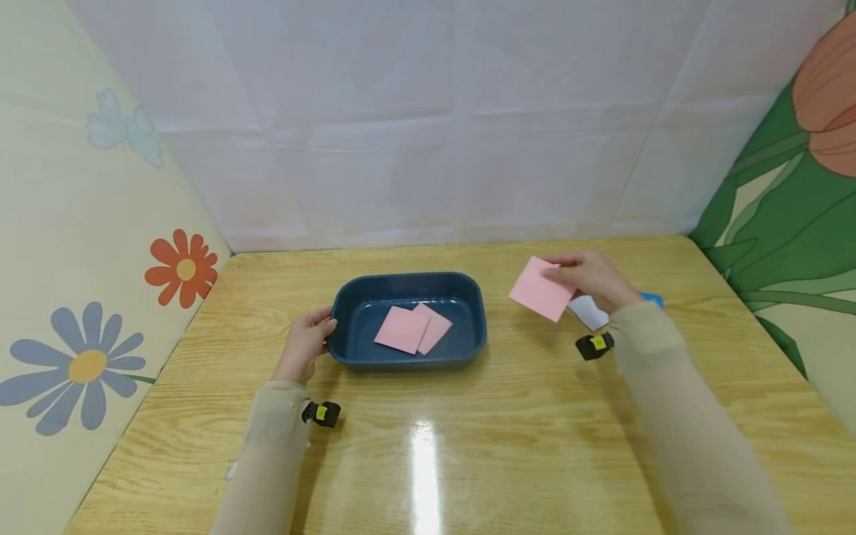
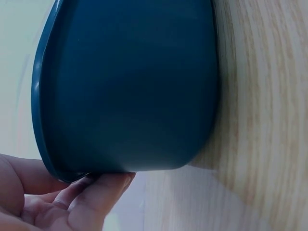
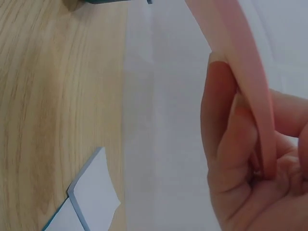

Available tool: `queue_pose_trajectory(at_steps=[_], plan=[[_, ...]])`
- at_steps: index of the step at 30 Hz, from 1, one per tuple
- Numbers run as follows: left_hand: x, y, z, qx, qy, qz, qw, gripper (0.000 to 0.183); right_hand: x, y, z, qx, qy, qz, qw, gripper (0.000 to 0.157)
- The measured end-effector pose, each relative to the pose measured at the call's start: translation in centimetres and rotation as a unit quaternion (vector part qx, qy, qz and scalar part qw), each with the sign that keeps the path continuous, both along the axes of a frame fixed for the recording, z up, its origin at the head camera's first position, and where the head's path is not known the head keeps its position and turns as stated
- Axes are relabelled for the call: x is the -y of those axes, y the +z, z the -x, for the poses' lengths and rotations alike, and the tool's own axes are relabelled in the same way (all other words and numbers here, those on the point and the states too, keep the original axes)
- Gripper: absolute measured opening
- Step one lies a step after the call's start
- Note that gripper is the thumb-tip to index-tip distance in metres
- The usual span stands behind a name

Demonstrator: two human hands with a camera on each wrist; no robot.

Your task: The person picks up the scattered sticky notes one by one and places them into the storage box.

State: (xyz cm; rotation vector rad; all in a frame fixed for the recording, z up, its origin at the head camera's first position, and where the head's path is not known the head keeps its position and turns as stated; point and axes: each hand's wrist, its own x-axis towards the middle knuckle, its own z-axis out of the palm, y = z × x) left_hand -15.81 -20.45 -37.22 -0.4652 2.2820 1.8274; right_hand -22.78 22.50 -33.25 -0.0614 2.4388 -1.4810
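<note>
A dark blue rectangular dish (image 1: 406, 364) sits on the table left of centre. My left hand (image 1: 304, 343) grips its left end, and the left wrist view shows the thumb at the rim with fingers (image 2: 98, 197) curled against the outer wall. Inside the dish lie two square pink sticky note pads, the left one (image 1: 401, 329) overlapping the right one (image 1: 438, 328). To the right of the dish, my right hand (image 1: 595, 279) pinches another pink sticky note pad (image 1: 537, 291) above the table. That pad (image 3: 248, 67) bends slightly between thumb and fingers in the right wrist view.
Partly hidden under the right hand and sleeve, a white pad (image 1: 588, 313) and a blue piece (image 1: 652, 299) lie on the wooden table (image 1: 521, 446). A white cloth wall (image 1: 428, 148) stands behind, and printed flower panels flank both sides.
</note>
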Motion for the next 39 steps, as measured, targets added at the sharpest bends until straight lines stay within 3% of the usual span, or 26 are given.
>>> queue_pose_trajectory(at_steps=[25,39], plan=[[0.1,0.0,0.1,-0.003,0.002,0.002,1.0,0.046,2.7,1.0,1.0,-0.008,0.019,-0.012,1.0,0.046],[-0.1,-0.1,0.1,-0.005,0.005,0.001,1.0,0.045,4.1,1.1,1.3,-0.001,0.028,0.011,1.0,0.046]])
